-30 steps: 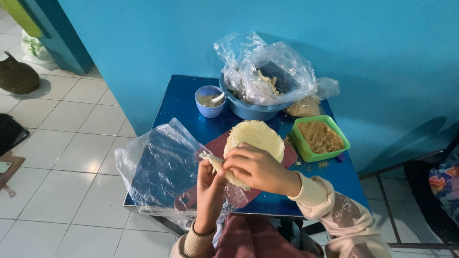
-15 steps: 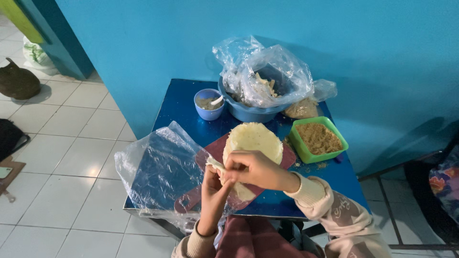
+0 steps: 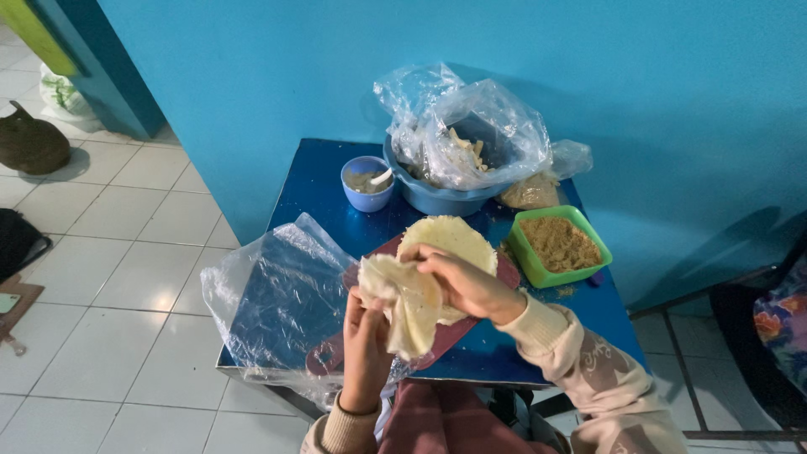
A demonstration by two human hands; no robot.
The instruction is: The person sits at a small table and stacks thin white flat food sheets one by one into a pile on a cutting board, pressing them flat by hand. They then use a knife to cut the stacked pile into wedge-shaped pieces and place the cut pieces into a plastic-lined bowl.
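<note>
**Thin wrapper peeled between two hands, stack just beyond**

While both hands work above the near edge of the blue table [image 3: 319, 181], a single pale wrapper [image 3: 410, 307] hangs between them, limp and folded on itself. Left hand [image 3: 366, 349] comes up from below, fingers closed on the wrapper's lower edge. Right hand [image 3: 462, 282] reaches in from the right side, fingers pinched on the upper edge. Neither hand is free.

Long axis of the held wrapper runs roughly from upper left to lower right, sagging toward the person's lap. Whether it is one sheet or two stuck together cannot be told from this angle.

Stack of round wrappers [image 3: 450, 240] lies directly beyond the hands, on a dark red board [image 3: 458, 332]. Right hand is the nearer of the two; its knuckles overlap the stack's near rim in view.

Around them:
- green tub of brown crumbs [image 3: 559, 245], right of the stack
- small blue cup with a spoon [image 3: 367, 182], far left
- blue bowl [image 3: 437, 200] draped in clear plastic, at the back
- clear plastic bag [image 3: 269, 294] spread flat, left of the board
</note>
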